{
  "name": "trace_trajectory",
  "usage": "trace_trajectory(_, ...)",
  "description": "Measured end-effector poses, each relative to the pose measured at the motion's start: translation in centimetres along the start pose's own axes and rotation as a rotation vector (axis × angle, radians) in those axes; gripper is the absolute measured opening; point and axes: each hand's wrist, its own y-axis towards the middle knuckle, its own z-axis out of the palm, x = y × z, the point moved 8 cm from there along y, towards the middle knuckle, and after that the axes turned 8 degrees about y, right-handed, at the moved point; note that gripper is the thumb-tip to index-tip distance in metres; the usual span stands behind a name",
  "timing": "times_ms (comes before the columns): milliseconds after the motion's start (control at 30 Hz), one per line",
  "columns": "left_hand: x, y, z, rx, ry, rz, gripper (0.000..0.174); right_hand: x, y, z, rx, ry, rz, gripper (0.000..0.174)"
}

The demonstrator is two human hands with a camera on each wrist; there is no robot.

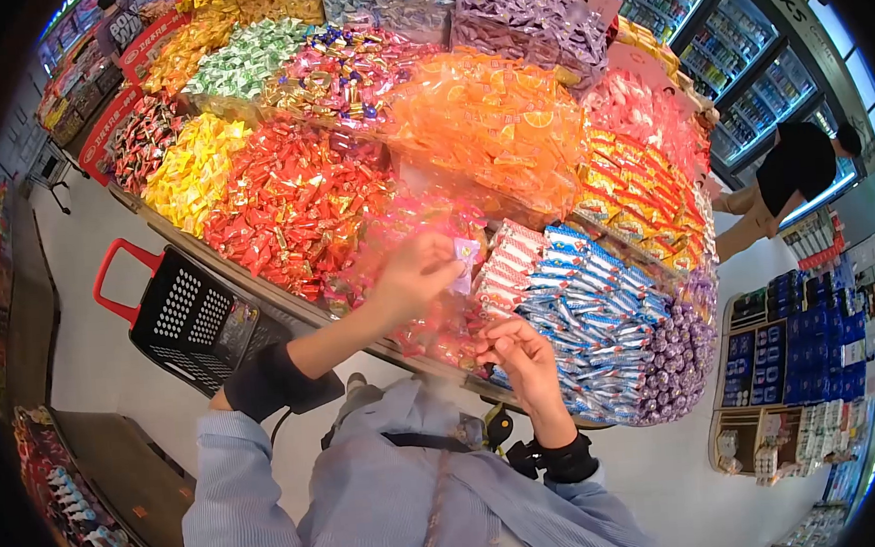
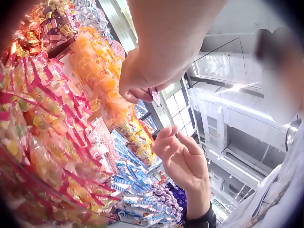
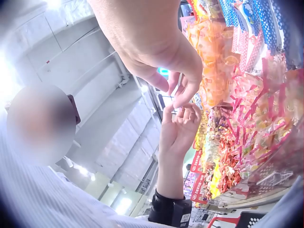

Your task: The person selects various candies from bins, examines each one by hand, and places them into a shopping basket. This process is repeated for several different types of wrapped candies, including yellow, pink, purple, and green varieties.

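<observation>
My left hand [image 1: 413, 280] pinches a small pale purple packet [image 1: 468, 260] over the clear-wrapped candies with pink twisted ends [image 1: 441, 323]. In the left wrist view the packet [image 2: 155, 96] pokes out beyond the fingertips. My right hand [image 1: 525, 368] hovers lower, near the bin's front edge, its fingers loosely bent. In the left wrist view nothing shows in the right hand [image 2: 183, 159]. Beside it lie blue-and-white wrapped sticks [image 1: 590, 304] and pink-and-white ones [image 1: 509, 269].
Orange packets [image 1: 494, 130], red candies [image 1: 298, 207] and yellow candies [image 1: 196, 173] fill bins behind. A black shopping basket with a red handle [image 1: 184, 309] stands at the left. Purple lollipops [image 1: 676, 364] are at the right corner. Another person [image 1: 787, 177] stands beyond, near drinks fridges.
</observation>
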Motion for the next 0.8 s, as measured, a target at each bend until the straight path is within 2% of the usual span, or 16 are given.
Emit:
trace_trajectory(67, -1.5, 1.7, -0.2, 0.009, 0.027, 0.014, 0.012, 0.2, -0.2, -0.5, -0.019, -0.016, 0.009, 0.011)
trace_trajectory(200, -5.3, 6.1, -1.1, -0.015, -0.072, 0.177, 0.01, 0.5, -0.2, -1.4, -0.056, -0.061, -0.012, 0.011)
trace_trajectory(300, -8.4, 10.3, -2.1, -0.009, 0.114, 0.223, 0.02, 0.9, -0.3, -1.8, -0.067, -0.048, -0.009, 0.01)
trace_trajectory(400, -8.6, 16.0, -3.0, -0.034, 0.045, 0.203, 0.022, 1.0, -0.3, -2.2, -0.087, -0.014, -0.012, 0.01)
trace_trajectory(467, -10.0, 19.6, -3.9, -0.122, 0.231, 0.28, 0.022, 1.1, -0.2, -2.6, -0.114, -0.009, -0.024, 0.01)
trace_trajectory(567, -12.1, 24.2, -3.8, -0.137, 0.285, 0.261, 0.023, 1.8, 0.1, -3.1, -0.147, 0.009, -0.041, 0.01)
trace_trajectory(600, -13.1, 25.9, -3.5, -0.137, 0.395, 0.3, 0.024, 2.2, 0.2, -3.4, -0.157, -0.003, -0.05, 0.01)
trace_trajectory(667, -14.6, 29.0, -2.7, -0.138, 0.61, 0.376, 0.026, 3.0, 0.4, -4.1, -0.182, -0.034, -0.065, 0.01)
trace_trajectory(767, -17.1, 31.8, -0.3, -0.127, 0.753, 0.445, 0.027, 4.4, 0.5, -5.3, -0.217, -0.035, -0.105, 0.012)
trace_trajectory(800, -17.5, 33.1, 0.5, -0.144, 0.786, 0.517, 0.028, 4.8, 0.7, -5.7, -0.222, -0.035, -0.114, 0.012)
